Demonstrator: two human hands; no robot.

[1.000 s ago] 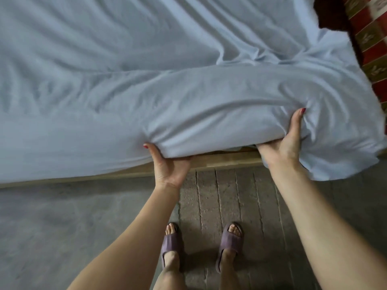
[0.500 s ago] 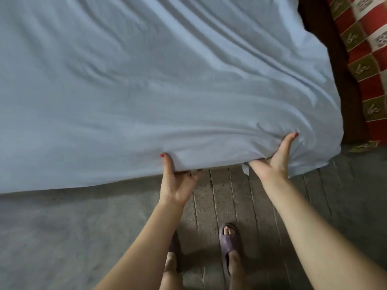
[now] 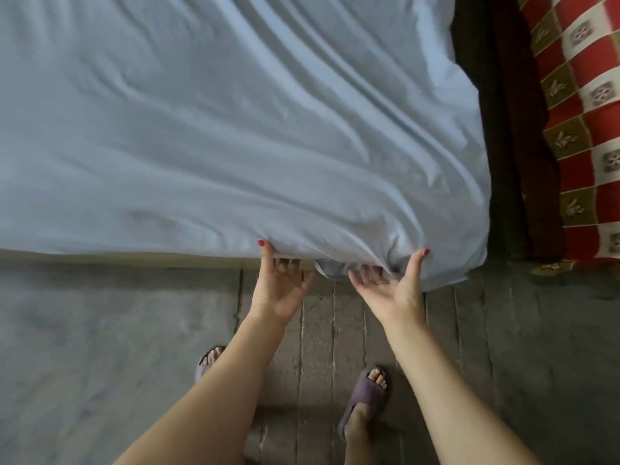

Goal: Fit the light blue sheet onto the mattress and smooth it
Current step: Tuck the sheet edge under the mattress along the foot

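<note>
The light blue sheet (image 3: pixel 218 135) covers the whole top of the mattress, with long creases running toward its near right corner. My left hand (image 3: pixel 280 283) is palm up at the near edge, thumb on top of the sheet and fingers curled under the hem. My right hand (image 3: pixel 392 283) is palm up close to the right corner, thumb up against the sheet, fingers under a bunched fold of cloth (image 3: pixel 332 266) that hangs below the edge. The mattress itself is hidden under the sheet.
A pale wooden bed frame edge (image 3: pixel 117 258) shows below the sheet on the left. A red, olive and cream patterned blanket (image 3: pixel 583 105) lies to the right past a dark gap. My feet in purple slippers (image 3: pixel 365 394) stand on the grey brick floor.
The sheet's edge has dropped lower over the mattress side and lies flatter. Both hands have moved right toward the corner and closer together, and my feet have stepped.
</note>
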